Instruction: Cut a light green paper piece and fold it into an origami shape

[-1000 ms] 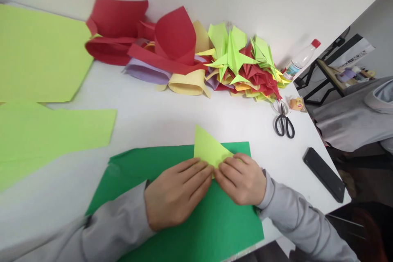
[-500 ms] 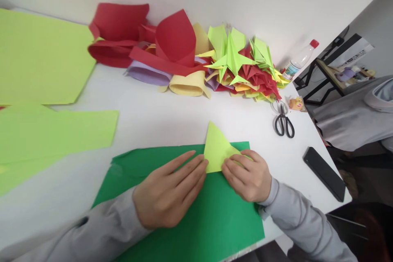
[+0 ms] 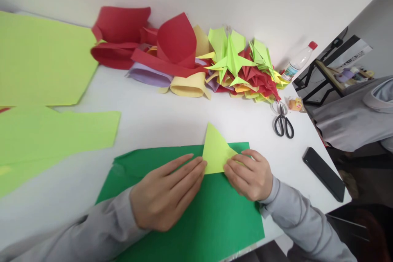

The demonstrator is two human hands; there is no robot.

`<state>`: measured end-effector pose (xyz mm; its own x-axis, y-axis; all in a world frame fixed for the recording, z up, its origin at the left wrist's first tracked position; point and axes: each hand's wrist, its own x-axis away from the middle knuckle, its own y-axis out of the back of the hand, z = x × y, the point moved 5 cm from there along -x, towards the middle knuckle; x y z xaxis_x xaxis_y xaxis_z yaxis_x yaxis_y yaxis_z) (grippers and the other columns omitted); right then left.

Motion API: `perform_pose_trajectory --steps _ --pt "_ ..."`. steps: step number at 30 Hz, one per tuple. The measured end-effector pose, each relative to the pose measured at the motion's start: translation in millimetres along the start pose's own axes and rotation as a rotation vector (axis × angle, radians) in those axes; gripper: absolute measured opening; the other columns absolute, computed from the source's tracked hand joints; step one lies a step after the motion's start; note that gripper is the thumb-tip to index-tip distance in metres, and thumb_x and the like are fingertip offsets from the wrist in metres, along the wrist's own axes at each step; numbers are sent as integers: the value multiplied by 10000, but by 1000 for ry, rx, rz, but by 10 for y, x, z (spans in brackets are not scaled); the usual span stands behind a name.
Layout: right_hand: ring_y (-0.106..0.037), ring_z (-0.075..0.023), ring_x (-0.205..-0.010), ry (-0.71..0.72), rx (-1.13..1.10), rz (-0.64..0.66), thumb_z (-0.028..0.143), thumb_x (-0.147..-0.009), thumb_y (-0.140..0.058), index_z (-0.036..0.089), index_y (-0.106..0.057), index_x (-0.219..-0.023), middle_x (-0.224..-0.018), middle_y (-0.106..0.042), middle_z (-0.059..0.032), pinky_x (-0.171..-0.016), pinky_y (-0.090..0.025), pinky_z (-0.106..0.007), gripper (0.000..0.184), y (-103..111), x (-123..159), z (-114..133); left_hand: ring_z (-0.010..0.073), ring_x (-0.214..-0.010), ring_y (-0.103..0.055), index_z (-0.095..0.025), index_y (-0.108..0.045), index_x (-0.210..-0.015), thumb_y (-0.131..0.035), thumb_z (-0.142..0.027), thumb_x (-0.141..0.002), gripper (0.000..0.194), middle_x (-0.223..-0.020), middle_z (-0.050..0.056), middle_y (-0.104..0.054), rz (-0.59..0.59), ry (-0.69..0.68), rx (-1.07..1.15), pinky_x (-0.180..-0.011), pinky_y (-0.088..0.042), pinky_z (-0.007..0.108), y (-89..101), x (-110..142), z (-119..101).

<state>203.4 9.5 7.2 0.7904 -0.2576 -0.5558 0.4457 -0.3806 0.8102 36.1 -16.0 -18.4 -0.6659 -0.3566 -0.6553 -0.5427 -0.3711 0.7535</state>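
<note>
A folded piece of yellow-green paper (image 3: 215, 151) stands over the top part of a green sheet (image 3: 221, 213), with one point upward. My left hand (image 3: 170, 192) has its fingers pressed together, their tips on the paper's left corner. On the other side my right hand (image 3: 250, 174) pinches the paper's lower right part between bent fingers. Its thumb is hidden, as is the left thumb. The right corner of the paper is partly covered by my right fingers.
Large yellow-green sheets (image 3: 46, 61) lie at the left. Rolled red paper (image 3: 176, 41) and a pile of folded paper stars (image 3: 233, 59) rest along the wall. Scissors (image 3: 284, 123), a phone (image 3: 324, 174) and a bottle (image 3: 297, 63) are at the right.
My right hand has shifted slightly right along the paper, so a little more of its lower edge shows. My left hand stays at the left corner.
</note>
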Motion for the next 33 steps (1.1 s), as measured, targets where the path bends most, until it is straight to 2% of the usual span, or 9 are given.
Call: perform_pose_trajectory --steps 6,13,20,27,30,33 --pt "-645 -170 -788 -49 84 -1 153 -849 -574 172 -650 -865 -809 -720 -38 -713 -480 -348 80 47 101 -186 291 -1032 -648 -59 -643 -934 -643 -18 -777 162 -1005 177 -719 -67 30 -69 -949 -513 471 66 47 144" --pt "-655 -180 -786 -124 93 -18 128 -830 -575 171 -643 -959 -803 -721 -43 -678 -470 -350 153 84 175 -358 262 -1060 -640 -99 -630 -1015 -625 -44 -801 221 -1021 137 -723 -70 76 -111 -957 -516 441 78 82 250" --pt "-658 -183 -743 -147 104 -23 119 -812 -586 182 -647 -880 -788 -727 -42 -649 -463 -340 110 80 202 -428 243 -954 -684 -110 -601 -969 -638 -62 -810 170 -981 121 -736 -23 -15 -199 -852 -576 419 111 17 250" --pt "-651 -187 -706 -213 142 -65 105 -782 -606 188 -636 -856 -742 -719 -43 -650 -472 -341 114 126 297 -578 224 -904 -694 -118 -610 -941 -627 -83 -821 126 -940 103 -740 -97 -40 -256 -800 -590 383 120 44 318" --pt "-657 -204 -780 -244 103 -95 110 -784 -610 173 -637 -928 -809 -724 -63 -695 -485 -355 159 150 272 -561 238 -915 -690 -104 -611 -947 -641 -72 -807 147 -947 118 -735 -94 -37 -245 -802 -588 391 111 53 299" --pt "-643 -234 -912 -189 47 -48 181 -796 -651 124 -627 -1023 -929 -725 -96 -778 -484 -387 235 90 167 -405 248 -968 -675 -115 -610 -950 -637 -55 -804 160 -979 113 -731 -58 -1 -193 -846 -574 411 85 44 250"
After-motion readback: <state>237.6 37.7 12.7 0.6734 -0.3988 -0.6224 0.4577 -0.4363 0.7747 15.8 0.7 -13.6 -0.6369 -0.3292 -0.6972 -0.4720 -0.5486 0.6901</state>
